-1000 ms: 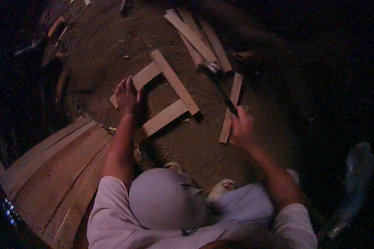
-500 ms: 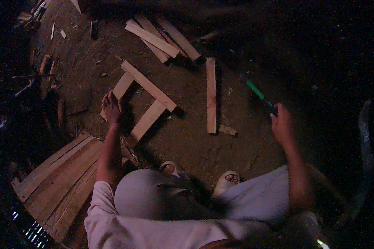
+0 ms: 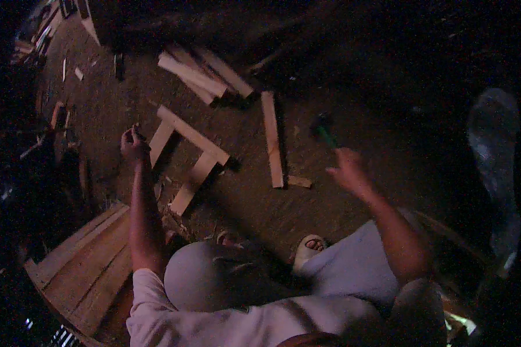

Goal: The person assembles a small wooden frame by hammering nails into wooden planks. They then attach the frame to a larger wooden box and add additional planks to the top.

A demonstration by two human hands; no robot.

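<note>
My right hand (image 3: pixel 353 172) grips a hammer (image 3: pixel 326 135) by its green and black handle; its dark head points away over the ground. My left hand (image 3: pixel 134 144) is raised beside the left leg of a wooden frame, fingers curled together in a pinch. Whatever is between those fingertips is too small and dark to make out. The frame (image 3: pixel 194 139) lies on the ground: one long slat across the ends of two shorter pieces. To its right, a single slat (image 3: pixel 273 139) lies apart, with a small wood offcut (image 3: pixel 299 182) by its near end.
Several loose slats (image 3: pixel 194 75) are piled beyond the frame. A panel of wooden boards (image 3: pixel 87 260) stands at my lower left. Wood scraps (image 3: pixel 79 73) litter the dirt floor at far left. A pale, translucent shape (image 3: pixel 495 150) is at the right; its kind is unclear.
My left hand has come off the frame's left leg and lifted, fingers now pinched. My right hand has swung the hammer leftward. The whole view has shifted somewhat.
</note>
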